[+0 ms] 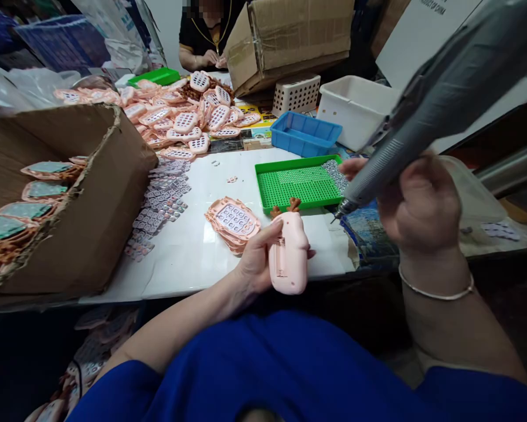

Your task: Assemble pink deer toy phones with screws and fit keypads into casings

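My left hand (258, 261) is closed around a pink toy phone (292, 258) with brown antlers. Its back faces up, showing an uncovered battery slot and small screw holes. In my right hand (425, 205) is a grey electric screwdriver (404, 140), its thin bit pointing down and left, apart from the toy. Just beyond the toy lies a green perforated tray (298, 183) with small silvery screws (333, 173) heaped at its right end. Left of the toy, a small stack of pink shell halves (233, 224) with a keypad sits on the white tabletop (179, 258).
At left stands a cardboard box (82, 223) holding shells with green circuit boards. Keypad sheets (157, 199) lie beside it. Farther back are a heap of pink shells (184, 120), a blue tray (305, 133), a white bin (355, 105) and a person (206, 35) at work.
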`<action>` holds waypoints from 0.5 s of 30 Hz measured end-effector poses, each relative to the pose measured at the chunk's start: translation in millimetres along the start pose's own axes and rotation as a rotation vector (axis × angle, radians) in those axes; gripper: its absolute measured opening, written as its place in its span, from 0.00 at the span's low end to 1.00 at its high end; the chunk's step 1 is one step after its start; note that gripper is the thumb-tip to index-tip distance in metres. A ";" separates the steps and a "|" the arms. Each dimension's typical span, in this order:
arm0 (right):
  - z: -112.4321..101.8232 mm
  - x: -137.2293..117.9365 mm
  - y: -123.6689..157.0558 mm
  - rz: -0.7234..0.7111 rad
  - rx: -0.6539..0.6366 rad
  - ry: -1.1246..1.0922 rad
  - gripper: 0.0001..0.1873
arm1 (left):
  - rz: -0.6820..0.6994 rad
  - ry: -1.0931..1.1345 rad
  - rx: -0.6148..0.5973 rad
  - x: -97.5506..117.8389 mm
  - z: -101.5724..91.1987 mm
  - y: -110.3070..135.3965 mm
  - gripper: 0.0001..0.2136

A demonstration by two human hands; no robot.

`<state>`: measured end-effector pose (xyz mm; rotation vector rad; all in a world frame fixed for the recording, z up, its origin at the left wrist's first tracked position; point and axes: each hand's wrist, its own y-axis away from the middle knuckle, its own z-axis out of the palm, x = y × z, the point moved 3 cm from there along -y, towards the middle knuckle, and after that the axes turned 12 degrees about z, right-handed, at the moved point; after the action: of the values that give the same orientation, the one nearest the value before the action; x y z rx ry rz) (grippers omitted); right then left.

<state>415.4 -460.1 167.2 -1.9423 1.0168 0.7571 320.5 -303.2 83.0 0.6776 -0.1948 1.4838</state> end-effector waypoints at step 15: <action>49.4 69.5 -120.5 0.011 0.220 -0.531 0.23 | 0.025 -0.193 0.071 -14.0 -3.3 -24.0 0.21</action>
<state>546.3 -401.1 133.1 -1.4366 0.7442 1.0479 340.9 -312.0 66.0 0.8792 -0.3005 1.4537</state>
